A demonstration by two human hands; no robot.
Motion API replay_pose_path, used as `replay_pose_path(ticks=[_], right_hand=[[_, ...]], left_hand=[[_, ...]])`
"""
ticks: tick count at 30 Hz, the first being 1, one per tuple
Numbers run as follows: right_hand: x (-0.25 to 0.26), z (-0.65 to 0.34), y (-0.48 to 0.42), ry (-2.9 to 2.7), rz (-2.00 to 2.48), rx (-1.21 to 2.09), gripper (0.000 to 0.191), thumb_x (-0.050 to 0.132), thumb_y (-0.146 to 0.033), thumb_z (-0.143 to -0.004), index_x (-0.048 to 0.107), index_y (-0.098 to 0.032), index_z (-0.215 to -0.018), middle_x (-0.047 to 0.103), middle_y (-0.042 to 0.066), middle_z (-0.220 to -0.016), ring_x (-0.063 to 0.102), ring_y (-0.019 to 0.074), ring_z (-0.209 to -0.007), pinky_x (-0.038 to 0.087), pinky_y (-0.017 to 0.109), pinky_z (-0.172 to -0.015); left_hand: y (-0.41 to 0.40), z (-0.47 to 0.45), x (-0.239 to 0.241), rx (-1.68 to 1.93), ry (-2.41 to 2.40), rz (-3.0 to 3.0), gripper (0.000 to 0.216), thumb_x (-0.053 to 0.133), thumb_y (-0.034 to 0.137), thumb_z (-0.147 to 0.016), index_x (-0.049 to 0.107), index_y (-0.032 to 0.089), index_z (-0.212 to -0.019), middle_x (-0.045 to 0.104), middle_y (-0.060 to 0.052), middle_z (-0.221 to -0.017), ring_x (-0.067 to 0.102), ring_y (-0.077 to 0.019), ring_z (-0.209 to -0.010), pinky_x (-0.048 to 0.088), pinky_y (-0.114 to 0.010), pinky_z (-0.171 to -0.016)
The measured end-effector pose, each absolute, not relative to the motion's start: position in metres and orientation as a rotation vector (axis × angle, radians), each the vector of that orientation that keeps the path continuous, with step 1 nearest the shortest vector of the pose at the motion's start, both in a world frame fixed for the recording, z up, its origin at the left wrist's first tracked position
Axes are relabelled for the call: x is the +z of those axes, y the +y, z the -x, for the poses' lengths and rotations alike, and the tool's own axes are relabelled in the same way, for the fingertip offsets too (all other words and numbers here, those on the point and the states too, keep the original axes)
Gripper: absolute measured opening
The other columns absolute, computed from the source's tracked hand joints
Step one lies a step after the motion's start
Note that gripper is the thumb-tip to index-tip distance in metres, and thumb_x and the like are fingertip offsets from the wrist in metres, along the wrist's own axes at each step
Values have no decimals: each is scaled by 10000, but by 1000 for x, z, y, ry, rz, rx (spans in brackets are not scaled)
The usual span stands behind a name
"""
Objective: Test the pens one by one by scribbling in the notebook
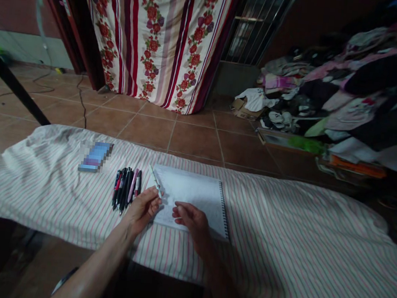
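Observation:
Between the thumb and fingers of my left hand [143,209] is a slim pale pen [155,180], tilted with its far end up and to the left. It is over the left part of a white spiral notebook [195,186], whose wire binding runs down the right side. My right hand [192,218] hovers above the lower part of the page, its fingers curled together. Whatever those fingers may hold is too small or hidden to make out. Left of the notebook lies a row of several pens [126,189], mostly black, with pink and red among them.
A striped cloth [282,232] covers the surface under the notebook. A pixelated blue rectangular item [96,155] lies at the back left. Beyond are a tiled floor [155,126], a flowered curtain [156,37] and a heap of clothes [351,93] at right.

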State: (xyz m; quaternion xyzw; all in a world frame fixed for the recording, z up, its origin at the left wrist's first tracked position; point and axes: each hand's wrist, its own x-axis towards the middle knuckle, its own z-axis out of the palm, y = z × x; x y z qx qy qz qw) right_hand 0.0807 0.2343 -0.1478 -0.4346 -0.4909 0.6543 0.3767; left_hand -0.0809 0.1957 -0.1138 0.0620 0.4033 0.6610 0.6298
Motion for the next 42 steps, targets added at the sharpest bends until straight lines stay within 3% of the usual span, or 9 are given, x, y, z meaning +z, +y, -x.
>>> replay_pose_path(ticks=[7,13,18,28,38,42], right_hand=[[-149,-73,241,-1246,1064,1569,369,699,-457,-656,683,-180,-900,708,46,-743,669,185,-666,546,287,-538],[-148,-71,246,-1331,1074,1520,307,696,-401,-648,679,-201,-881,694,18,-740,648,165,-631,543,282,-556],[-148,-71,246,-1401,1071,1456,221,664,-388,-680,679,-208,-807,659,-9,-613,612,145,-555,518,268,-559],[-146,-71,250,-1213,1127,1456,272,675,-450,-654,712,-207,-770,681,13,-636,614,166,-566,516,301,-575],[-138,-72,249,-968,1075,1676,331,743,-414,-607,706,-192,-849,700,11,-729,634,147,-652,516,293,-665],[-133,-70,247,-896,1104,1757,341,753,-438,-586,684,-166,-779,691,17,-699,623,127,-652,479,247,-623]], left_hand=[[203,57,-126,1495,908,-143,150,694,95,-664,548,127,-653,651,-18,-688,592,-69,-535,490,-149,-511],[204,48,-124,1516,954,-170,177,731,108,-610,591,131,-715,625,3,-636,602,-86,-591,500,-160,-568],[203,45,-124,1523,934,-158,256,770,104,-558,581,135,-727,602,22,-614,588,-82,-583,511,-176,-600],[210,35,-125,1575,908,-251,314,805,147,-533,566,146,-737,575,53,-548,587,-76,-565,497,-162,-596],[212,29,-117,1571,1008,-130,187,723,47,-626,627,109,-774,656,-15,-583,606,-71,-522,495,-123,-524],[213,29,-119,1603,1001,-136,184,735,46,-598,644,101,-749,674,-32,-597,613,-75,-527,499,-127,-533]])
